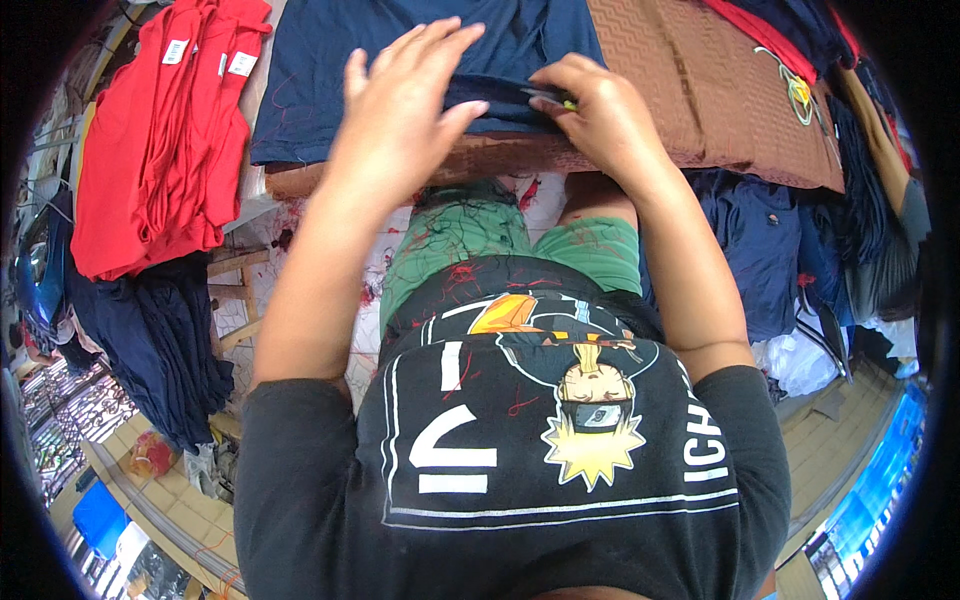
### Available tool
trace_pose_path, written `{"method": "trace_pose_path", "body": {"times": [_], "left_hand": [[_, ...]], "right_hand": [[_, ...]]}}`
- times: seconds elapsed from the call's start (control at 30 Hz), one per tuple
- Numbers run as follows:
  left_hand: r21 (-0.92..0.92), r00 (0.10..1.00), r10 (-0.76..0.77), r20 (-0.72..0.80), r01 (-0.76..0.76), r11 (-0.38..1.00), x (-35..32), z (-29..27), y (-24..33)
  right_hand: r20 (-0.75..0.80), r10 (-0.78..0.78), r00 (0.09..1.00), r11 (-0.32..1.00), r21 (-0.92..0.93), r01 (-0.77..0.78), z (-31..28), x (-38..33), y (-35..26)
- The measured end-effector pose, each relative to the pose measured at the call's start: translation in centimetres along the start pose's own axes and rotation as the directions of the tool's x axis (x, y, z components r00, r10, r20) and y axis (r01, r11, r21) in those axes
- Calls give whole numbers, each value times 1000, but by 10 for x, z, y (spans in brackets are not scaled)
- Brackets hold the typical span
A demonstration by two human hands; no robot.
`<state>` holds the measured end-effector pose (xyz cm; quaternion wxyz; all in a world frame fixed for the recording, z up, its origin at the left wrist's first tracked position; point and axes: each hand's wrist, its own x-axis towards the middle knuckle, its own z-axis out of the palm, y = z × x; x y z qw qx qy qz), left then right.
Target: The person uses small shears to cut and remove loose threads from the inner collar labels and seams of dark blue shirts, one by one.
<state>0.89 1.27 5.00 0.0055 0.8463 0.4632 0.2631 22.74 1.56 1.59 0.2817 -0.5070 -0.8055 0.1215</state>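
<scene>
A navy blue garment [300, 110] lies spread over a brown textured cloth in front of me. My left hand [405, 115] is above its left part, fingers spread and holding nothing. At the garment's near right part, my right hand [610, 110] is closed around small thread snips [543, 96]. Only a grey metal tip and a bit of yellow show between the fingers; the rest is hidden. Near the snips, the garment's edge forms a dark fold between my two hands.
Red garments with white tags [165, 150] hang at the left, above dark navy clothes [150, 345]. The brown cloth [690, 90] extends right, with yellow and pale threads [800, 92] at its far right. More navy clothes [745, 250] lie below. Another person's arm [880, 135] shows at the right.
</scene>
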Motion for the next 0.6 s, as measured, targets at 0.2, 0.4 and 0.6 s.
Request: {"method": "trace_pose_path", "body": {"times": [0.2,0.4,0.6], "left_hand": [[-83,935,-83,-343,58,995,-1,44,-15],[-173,939,-114,-325,60,983,-14,35,-4],[-87,913,-117,-390,89,992,-10,28,-13]], "right_hand": [[-780,207,591,972,231,-35,-103,-38,44],[-413,98,906,979,-125,-163,-53,-30,-16],[-210,-151,966,988,-34,147,21,19,0]]}}
